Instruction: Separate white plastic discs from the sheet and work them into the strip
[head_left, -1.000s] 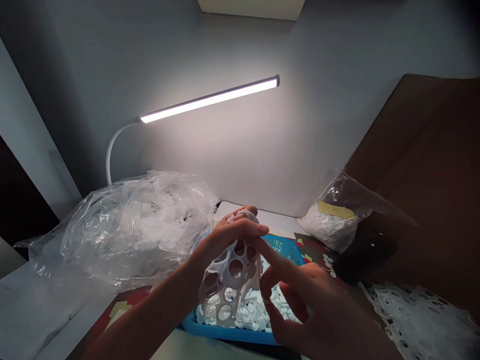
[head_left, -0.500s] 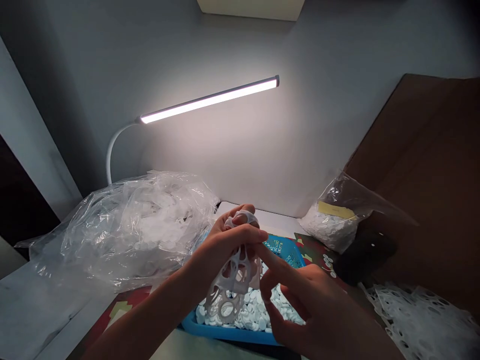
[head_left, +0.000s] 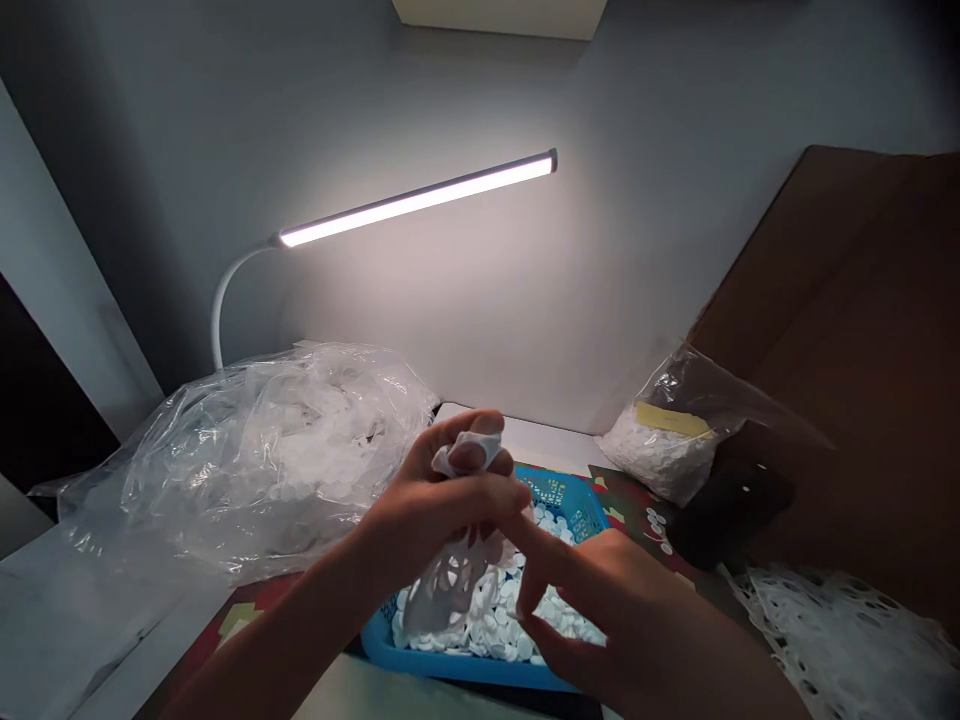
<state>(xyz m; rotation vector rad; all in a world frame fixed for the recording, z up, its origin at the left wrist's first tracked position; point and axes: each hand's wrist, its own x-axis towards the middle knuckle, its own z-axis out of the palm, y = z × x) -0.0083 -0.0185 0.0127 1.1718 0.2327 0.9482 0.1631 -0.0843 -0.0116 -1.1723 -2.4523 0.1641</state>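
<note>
A thin white sheet with punched round holes (head_left: 450, 580) is bunched in my left hand (head_left: 450, 490), which is closed around it. Its lower part hangs over a blue plastic basket (head_left: 465, 664). Small white discs (head_left: 517, 630) fill the basket. My right hand (head_left: 615, 610) is on the right side, its index fingertip touching beside my left thumb at the sheet. The other right fingers are bent and apart, with nothing visible between them. Part of the sheet is hidden behind my left fingers.
A large clear plastic bag (head_left: 300, 450) of white material lies at left. To the right are a clear bag of white pieces (head_left: 660, 455), a black object (head_left: 731, 515) and a pile of holed sheets (head_left: 862, 640). A lit lamp (head_left: 420, 200) hangs above, with a cardboard panel (head_left: 847, 350) at right.
My left hand has turned and shifted slightly left and is gathering the sheet more tightly. The hanging part is now more crumpled. My right fingertip stays against the left thumb area.
</note>
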